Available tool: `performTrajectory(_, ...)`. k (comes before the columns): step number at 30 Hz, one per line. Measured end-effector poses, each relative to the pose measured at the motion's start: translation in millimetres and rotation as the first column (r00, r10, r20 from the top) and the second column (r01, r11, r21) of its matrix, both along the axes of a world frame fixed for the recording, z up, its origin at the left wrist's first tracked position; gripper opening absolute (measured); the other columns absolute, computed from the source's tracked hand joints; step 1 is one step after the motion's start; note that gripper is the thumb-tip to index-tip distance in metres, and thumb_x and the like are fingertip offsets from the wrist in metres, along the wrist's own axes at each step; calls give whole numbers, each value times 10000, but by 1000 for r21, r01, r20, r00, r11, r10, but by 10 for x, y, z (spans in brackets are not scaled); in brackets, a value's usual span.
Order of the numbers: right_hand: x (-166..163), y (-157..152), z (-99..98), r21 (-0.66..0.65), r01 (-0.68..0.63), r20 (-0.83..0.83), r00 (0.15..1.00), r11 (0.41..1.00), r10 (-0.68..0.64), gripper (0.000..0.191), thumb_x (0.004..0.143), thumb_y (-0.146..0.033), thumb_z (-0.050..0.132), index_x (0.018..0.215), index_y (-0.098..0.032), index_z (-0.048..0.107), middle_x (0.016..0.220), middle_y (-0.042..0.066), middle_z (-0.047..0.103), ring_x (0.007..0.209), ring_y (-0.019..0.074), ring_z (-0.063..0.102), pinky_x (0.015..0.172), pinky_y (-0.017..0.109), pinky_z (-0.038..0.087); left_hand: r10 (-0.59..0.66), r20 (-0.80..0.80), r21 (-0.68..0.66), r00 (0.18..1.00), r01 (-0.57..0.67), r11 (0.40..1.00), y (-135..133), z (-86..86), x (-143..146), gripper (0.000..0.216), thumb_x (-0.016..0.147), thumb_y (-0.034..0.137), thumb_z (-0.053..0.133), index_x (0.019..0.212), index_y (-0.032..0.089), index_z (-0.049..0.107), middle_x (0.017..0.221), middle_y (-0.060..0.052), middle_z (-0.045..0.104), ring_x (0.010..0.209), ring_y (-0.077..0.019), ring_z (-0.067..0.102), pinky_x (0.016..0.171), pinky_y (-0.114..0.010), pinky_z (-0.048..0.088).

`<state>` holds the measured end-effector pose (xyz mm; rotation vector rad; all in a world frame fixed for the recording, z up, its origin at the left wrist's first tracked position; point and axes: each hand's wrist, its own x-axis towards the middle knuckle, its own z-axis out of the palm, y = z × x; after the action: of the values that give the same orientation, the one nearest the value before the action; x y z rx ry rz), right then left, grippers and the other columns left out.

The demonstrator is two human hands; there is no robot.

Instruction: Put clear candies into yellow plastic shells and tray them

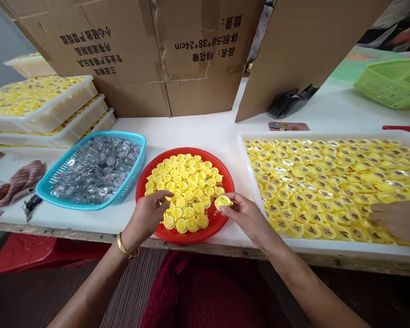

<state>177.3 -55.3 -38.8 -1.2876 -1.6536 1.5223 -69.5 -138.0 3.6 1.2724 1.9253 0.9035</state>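
Between thumb and fingers, my right hand (pixel 248 215) pinches a small yellow cup-shaped piece (pixel 222 202) at the right rim of a round red tray (pixel 228 171). My left hand (pixel 146 215) hovers over the tray's left side, thumb and index finger apart, with nothing visible in it. Many similar yellow pieces (pixel 187 186) lie spread across the tray, with tiny yellow crumbs near its right side. To the left of the tray stands a blue basket (pixel 142 150) filled with clear, shiny plastic pieces (pixel 99 168).
Right of the tray, a white bin (pixel 256 200) holds rows of yellow pieces with clear tops; another person's hand (pixel 399 221) reaches into it. Stacked white bins (pixel 64 98) stand left. Cardboard (pixel 198 98) walls the back. A green basket (pixel 389 86) sits far right.
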Motion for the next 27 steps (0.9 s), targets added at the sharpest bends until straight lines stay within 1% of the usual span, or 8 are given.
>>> performTrajectory(4, -25, -2, -13, 39, 80, -50, 996, 996, -78, 389, 760, -436, 661, 1051, -188, 592, 990, 72, 695, 858, 202, 650, 817, 370, 528, -257, -147, -44, 955, 253, 967, -63, -85, 215, 193, 826, 254, 522, 808, 219, 710, 825, -40, 725, 758, -180, 655, 680, -276, 453)
performTrajectory(7, -34, -8, 0, 95, 145, -46, 989, 985, -142, 403, 757, -426, 660, 1071, -185, 582, 1043, 94, 689, 896, 214, 652, 822, 374, 533, -364, -271, -125, 891, 342, 931, -9, -135, 424, 251, 874, 287, 488, 777, 210, 707, 779, -49, 724, 722, -186, 646, 644, -282, 411)
performTrajectory(10, -25, -17, 18, 131, 166, -22, 986, 977, -165, 397, 757, -438, 653, 1056, -186, 583, 1024, 97, 695, 889, 218, 660, 811, 369, 540, -334, -464, -182, 820, 281, 942, 103, -126, 416, 236, 878, 308, 496, 858, 208, 708, 772, -57, 718, 701, -193, 636, 606, -284, 370)
performTrajectory(14, -30, -50, 10, 143, 144, 21, 989, 979, -148, 388, 739, -455, 656, 1018, -193, 593, 986, 89, 705, 857, 225, 673, 802, 369, 546, -228, -654, -184, 722, 141, 973, 189, -38, 58, 235, 874, 285, 485, 935, 221, 703, 840, -66, 719, 771, -204, 641, 624, -278, 372)
performTrajectory(17, -51, -85, -52, 141, 102, 48, 993, 985, -110, 391, 748, -455, 642, 1038, -199, 593, 1013, 96, 707, 856, 236, 681, 809, 387, 546, -197, -684, -216, 702, 63, 974, 128, 50, -259, 247, 873, 273, 472, 936, 222, 705, 848, -60, 720, 747, -194, 636, 633, -278, 376)
performTrajectory(20, -68, -101, -134, 168, 69, 101, 991, 983, -87, 414, 768, -466, 614, 1084, -199, 591, 1083, 113, 693, 864, 249, 680, 821, 420, 539, -218, -696, -278, 684, 23, 960, -21, 90, -442, 228, 848, 236, 487, 876, 211, 712, 822, -61, 719, 732, -195, 631, 624, -281, 367)
performTrajectory(23, -77, -93, -180, 184, 58, 125, 989, 981, -82, 436, 770, -489, 599, 1091, -194, 590, 1096, 123, 689, 874, 260, 677, 818, 432, 536, -274, -689, -355, 671, 18, 935, -182, 43, -455, 192, 818, 207, 519, 809, 208, 710, 798, -62, 717, 734, -197, 638, 629, -279, 375)
performTrajectory(27, -91, -95, -142, 209, 56, 154, 984, 976, -90, 419, 751, -495, 604, 1046, -198, 603, 1049, 114, 704, 866, 259, 678, 792, 408, 541, -309, -698, -410, 646, -7, 912, -287, -78, -356, 235, 851, 213, 481, 794, 193, 708, 841, -97, 714, 794, -222, 656, 656, -290, 407)
